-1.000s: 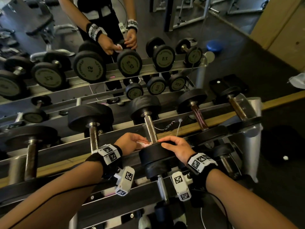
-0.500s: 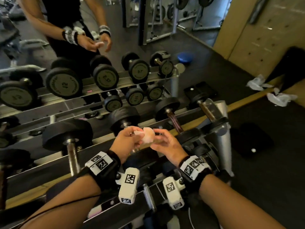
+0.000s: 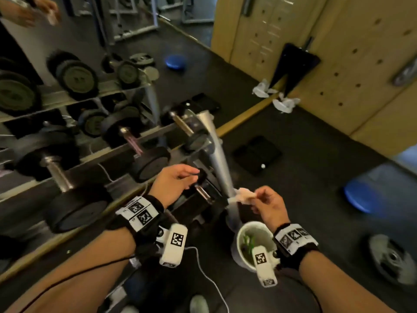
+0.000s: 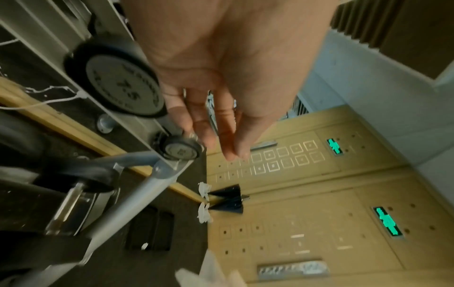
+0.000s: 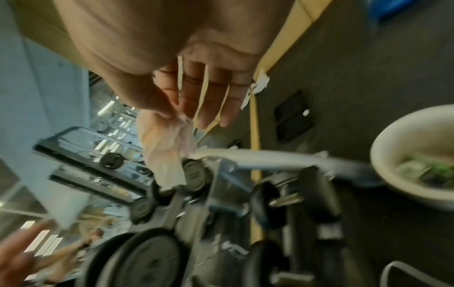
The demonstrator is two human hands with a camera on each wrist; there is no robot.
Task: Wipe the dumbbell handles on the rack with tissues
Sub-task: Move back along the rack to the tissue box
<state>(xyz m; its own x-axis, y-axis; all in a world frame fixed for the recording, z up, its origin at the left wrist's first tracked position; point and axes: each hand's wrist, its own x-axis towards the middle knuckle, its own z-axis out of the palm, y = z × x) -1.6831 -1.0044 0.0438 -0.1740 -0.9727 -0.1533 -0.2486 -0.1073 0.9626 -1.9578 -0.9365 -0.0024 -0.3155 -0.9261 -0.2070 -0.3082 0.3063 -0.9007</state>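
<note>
Pinching a crumpled tissue (image 3: 242,195) leftward, right hand (image 3: 268,205).

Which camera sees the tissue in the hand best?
The right wrist view: the crumpled tissue hangs large below the right hand pinching it. The head view shows the tissue smaller, at the fingertips. The left wrist view shows only a blurred white scrap at the bottom edge.

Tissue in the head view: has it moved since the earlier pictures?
Yes. The tissue left the dumbbell handle on the rack and now hangs right of the rack's silver leg, pinched by the right hand above a white bin.
</note>
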